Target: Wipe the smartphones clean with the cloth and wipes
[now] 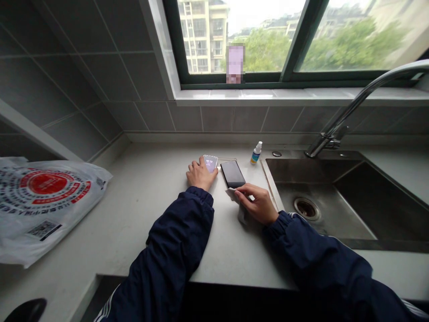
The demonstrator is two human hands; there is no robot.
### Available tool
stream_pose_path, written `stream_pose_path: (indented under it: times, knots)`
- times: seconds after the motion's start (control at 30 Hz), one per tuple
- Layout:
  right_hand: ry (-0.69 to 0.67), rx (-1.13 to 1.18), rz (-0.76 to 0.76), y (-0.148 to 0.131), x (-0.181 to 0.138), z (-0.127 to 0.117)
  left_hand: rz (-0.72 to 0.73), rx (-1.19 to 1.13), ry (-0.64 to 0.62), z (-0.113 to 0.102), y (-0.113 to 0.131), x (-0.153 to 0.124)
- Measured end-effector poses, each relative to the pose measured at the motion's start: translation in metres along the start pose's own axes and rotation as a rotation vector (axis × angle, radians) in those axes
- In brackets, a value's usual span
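My left hand (201, 175) is closed about the sides of a phone with a lit screen (211, 162), thumb on the right edge and fingers to the left. Beside it on the counter lies a second phone with a dark screen (232, 171). My right hand (258, 203) pinches a grey cloth (232, 194) just below this dark phone's near end, part of the cloth hanging under the fingers. Whether the cloth touches the phone I cannot tell. Behind and to the right stands a small spray bottle (256, 153) with a white cap.
A steel sink (321, 188) with a curved tap (348, 112) takes up the right side. On the left, a white plastic bag (50, 201) with red print sits on the pale counter (134, 214). A tiled wall and window (261, 53) close off the back.
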State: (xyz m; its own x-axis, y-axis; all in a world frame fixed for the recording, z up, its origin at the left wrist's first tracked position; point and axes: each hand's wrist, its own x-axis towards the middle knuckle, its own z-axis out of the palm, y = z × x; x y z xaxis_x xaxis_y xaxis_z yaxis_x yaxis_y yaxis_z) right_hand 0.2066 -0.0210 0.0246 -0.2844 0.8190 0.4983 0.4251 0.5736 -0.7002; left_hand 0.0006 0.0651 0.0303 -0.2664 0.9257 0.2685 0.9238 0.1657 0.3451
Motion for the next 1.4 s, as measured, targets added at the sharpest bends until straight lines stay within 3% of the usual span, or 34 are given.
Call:
stream_pose_path:
  times: [0.1,0.2,0.3,0.47,0.57,0.73,0.87,1.1,1.23,1.4]
  knots:
    - [-0.006,-0.006,-0.011,0.001,-0.001,0.001,0.100,-0.096,0.096,0.001,0.001,-0.007]
    - [0.008,-0.014,-0.015,0.000,0.000,0.000,0.349,-0.346,0.186,0.001,0.008,-0.025]
    - [0.042,-0.042,-0.041,-0.001,0.001,-0.001,0.427,-0.654,0.139,0.004,0.020,-0.049]
    - [0.146,-0.190,-0.005,0.009,0.002,-0.003,0.253,-0.844,0.006,0.017,0.031,-0.069]
    - [0.084,-0.275,0.089,0.018,0.001,-0.001,0.126,-0.956,-0.081,0.024,0.031,-0.066]
    - [-0.055,-0.268,0.153,0.024,-0.001,0.004,-0.136,-1.370,-0.253,0.026,0.033,-0.055]
    - [-0.071,-0.225,0.127,0.021,0.000,0.003,-0.232,-1.415,-0.355,0.023,0.032,-0.049]
    - [-0.056,-0.161,0.079,0.016,0.001,0.002,-0.287,-1.424,-0.442,0.028,0.027,-0.046]
    - [-0.025,-0.145,0.049,0.014,0.000,0.002,-0.272,-1.499,-0.381,0.035,0.030,-0.052]
    - [0.002,-0.110,0.021,0.011,0.000,0.003,-0.113,-1.503,-0.328,0.042,0.028,-0.052]
